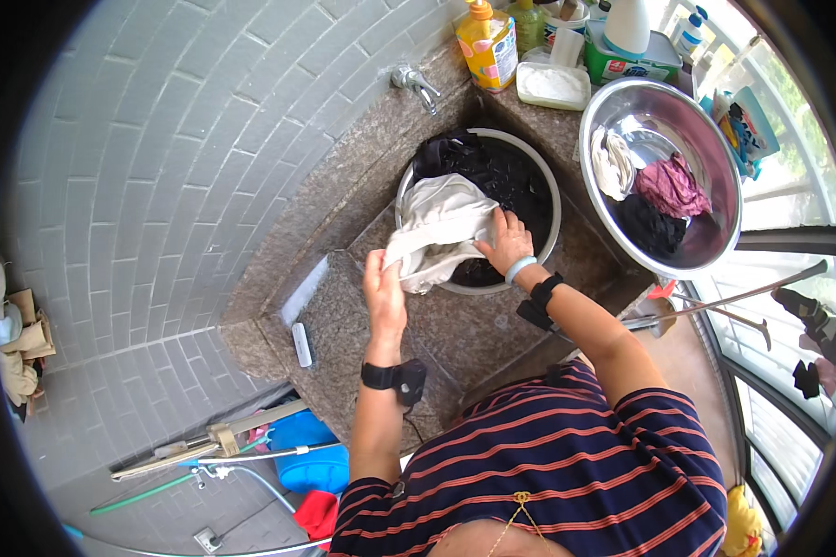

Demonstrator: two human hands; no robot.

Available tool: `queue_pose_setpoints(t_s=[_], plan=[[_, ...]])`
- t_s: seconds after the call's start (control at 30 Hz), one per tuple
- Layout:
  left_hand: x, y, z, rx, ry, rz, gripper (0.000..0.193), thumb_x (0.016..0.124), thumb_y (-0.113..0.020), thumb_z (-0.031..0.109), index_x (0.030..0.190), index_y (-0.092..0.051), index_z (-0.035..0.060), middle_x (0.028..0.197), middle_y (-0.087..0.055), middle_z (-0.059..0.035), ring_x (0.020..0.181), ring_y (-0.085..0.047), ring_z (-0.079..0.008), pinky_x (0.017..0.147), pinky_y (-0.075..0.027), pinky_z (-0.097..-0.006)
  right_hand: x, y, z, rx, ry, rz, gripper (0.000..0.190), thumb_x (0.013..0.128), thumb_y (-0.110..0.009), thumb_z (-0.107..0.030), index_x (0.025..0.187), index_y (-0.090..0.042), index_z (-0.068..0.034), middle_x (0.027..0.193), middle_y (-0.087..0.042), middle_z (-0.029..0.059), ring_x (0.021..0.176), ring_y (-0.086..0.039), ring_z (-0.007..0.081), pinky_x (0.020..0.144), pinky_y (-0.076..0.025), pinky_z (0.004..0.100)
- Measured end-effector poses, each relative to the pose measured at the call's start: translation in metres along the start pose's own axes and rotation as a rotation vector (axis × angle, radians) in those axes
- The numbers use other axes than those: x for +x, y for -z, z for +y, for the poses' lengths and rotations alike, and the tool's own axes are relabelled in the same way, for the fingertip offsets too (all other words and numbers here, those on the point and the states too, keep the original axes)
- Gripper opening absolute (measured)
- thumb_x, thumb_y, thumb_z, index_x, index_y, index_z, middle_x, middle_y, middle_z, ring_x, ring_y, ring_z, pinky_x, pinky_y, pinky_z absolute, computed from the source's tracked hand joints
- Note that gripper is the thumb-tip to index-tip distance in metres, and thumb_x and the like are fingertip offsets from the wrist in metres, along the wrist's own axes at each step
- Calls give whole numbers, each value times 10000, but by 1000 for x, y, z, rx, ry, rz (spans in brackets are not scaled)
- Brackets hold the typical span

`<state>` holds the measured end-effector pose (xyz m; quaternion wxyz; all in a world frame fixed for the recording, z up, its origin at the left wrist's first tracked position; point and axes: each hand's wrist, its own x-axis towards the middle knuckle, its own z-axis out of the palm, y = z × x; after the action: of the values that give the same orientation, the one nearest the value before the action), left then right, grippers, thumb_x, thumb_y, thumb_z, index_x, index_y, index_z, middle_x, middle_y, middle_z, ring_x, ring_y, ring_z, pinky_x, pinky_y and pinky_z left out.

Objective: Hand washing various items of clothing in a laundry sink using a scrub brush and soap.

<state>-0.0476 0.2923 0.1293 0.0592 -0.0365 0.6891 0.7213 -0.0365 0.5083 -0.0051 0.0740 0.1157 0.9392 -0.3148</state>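
Observation:
A wet white garment (446, 216) is spread between my two hands, over a round metal basin (552, 181) standing in a stone sink. My left hand (383, 292) grips its lower left edge, fingers closed on the fabric. My right hand (508, 242) holds its right side. Dark water fills the basin beneath, and black cloth (446, 150) lies at its upper left rim. The garment hides part of the basin.
A tap (416, 87) juts from the wall above the basin. On the right ledge, a larger steel bowl (728, 209) holds white, pink and black cloths. An orange pump bottle (488, 52), an open tub of white powder (552, 85) and a green box (630, 66) stand behind. A white brush-like object (302, 344) lies left.

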Motion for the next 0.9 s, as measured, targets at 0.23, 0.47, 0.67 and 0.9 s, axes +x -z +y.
queue_pose_setpoints(t_s=[0.23,0.47,0.67,0.9], plan=[[-46,15,100,-119,-102,72,183,910,-466,75,1065,-523,-3,1023,-598,-75,966,-578,-154,858,-442,-291,-8,-23,-13,375,-105,-86,821,670,-760,-556,1252,-544,-19,1157,-582,211,1041,-598,353,913,-486,386],[-72,78,75,173,-138,275,117,892,-494,66,991,-531,16,940,-577,-38,870,-560,-109,769,-440,-250,-31,7,-41,331,-16,-129,544,727,-677,-220,1181,-546,50,979,-654,230,904,-644,385,820,-512,420],[-95,81,44,338,-37,73,682,747,-575,-101,1367,-352,74,916,-577,-45,848,-578,-127,764,-462,-251,-49,84,-52,355,338,-218,447,747,-556,-85,1178,-545,32,973,-645,254,907,-642,385,832,-511,439],[-85,24,18,555,-112,-280,798,737,-751,60,1416,-332,34,1242,-564,-149,1153,-537,-231,934,-445,-349,-102,93,-165,783,587,-45,402,755,-572,-26,1140,-456,-24,830,-617,217,801,-637,380,698,-509,414]])
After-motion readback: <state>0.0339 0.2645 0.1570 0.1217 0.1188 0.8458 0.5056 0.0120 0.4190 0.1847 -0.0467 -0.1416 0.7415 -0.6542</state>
